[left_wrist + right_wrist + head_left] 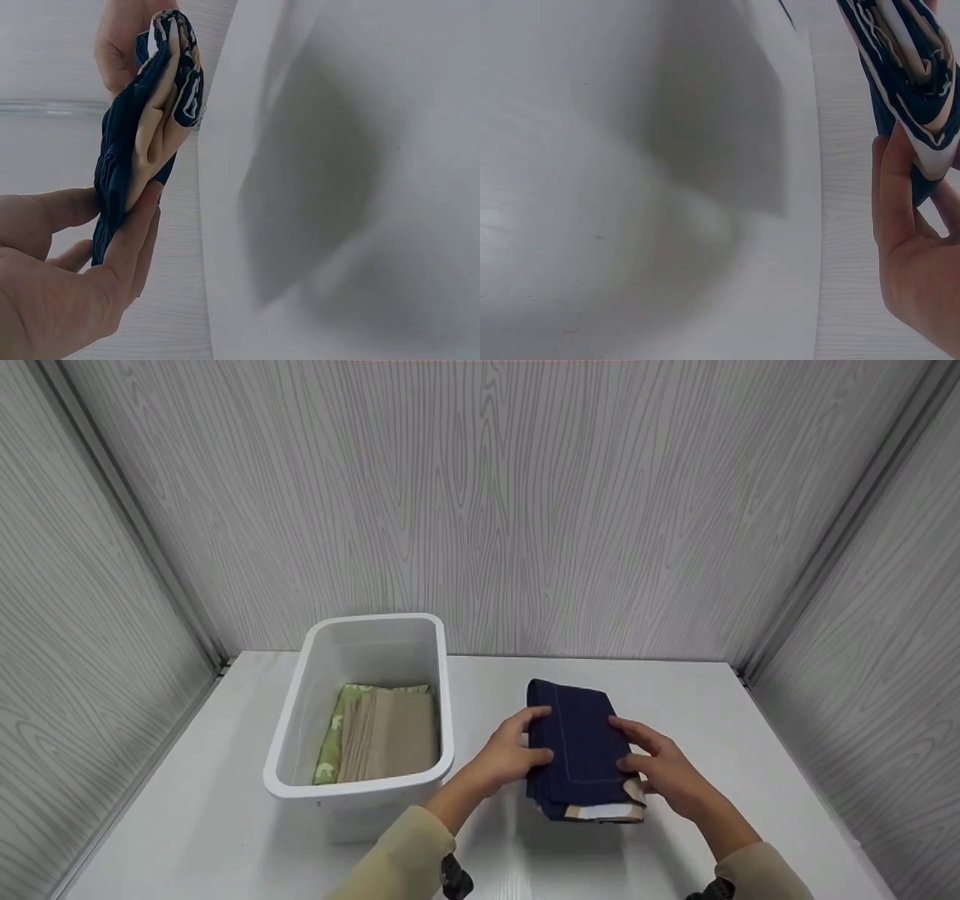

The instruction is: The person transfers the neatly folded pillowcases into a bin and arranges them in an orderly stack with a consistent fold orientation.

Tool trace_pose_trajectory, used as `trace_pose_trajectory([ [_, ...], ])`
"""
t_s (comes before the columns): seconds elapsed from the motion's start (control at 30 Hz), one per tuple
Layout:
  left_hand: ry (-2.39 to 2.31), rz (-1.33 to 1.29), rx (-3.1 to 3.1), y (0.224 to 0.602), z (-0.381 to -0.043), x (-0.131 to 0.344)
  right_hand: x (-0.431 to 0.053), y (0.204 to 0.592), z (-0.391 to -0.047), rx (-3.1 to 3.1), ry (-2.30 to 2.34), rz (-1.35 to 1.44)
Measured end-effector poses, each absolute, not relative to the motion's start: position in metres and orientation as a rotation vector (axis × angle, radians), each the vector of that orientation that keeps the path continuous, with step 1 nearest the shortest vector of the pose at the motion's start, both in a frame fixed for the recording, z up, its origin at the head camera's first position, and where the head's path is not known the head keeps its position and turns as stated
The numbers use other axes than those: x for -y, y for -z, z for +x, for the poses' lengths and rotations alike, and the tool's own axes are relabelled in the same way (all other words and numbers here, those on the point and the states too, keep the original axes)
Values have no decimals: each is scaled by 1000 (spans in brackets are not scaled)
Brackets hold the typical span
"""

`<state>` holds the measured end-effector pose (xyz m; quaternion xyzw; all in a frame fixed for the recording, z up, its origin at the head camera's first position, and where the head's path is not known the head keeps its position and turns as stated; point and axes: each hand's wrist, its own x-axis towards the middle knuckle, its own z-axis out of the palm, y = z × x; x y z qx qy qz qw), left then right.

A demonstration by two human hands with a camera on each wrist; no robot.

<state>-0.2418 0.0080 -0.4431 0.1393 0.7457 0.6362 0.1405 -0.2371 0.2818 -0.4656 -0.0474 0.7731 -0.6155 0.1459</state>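
Note:
A folded navy cloth (589, 742) with beige and white layers at its near edge is held above the table between both hands. My left hand (514, 750) grips its left side, thumb and fingers pinching the edge. On the opposite side my right hand (666, 769) grips the bundle the same way. The left wrist view shows the cloth (124, 150) raised off the surface, its layered beige fold facing the camera. In the right wrist view, rolled navy, beige and white layers (919, 82) show at the cloth's end, with fingers beneath them.
To the left stands a white plastic bin (277, 735). Inside it lie folded beige cloths (405, 731) and a green patterned cloth (330, 750). The white table (697, 697) is bounded by grey wood-grain panels (480, 510) at the back and sides.

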Motion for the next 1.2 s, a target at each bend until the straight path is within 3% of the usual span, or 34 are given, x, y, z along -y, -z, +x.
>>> trace_pose_trajectory([
  [0.57,-1673,546,-2417,405,-228,20,-260,434,-243,-2232,1800,-336],
  [1.2,-1606,485,-2639,369,-218,71,-188,396,-247,-2329,1817,-569],
])
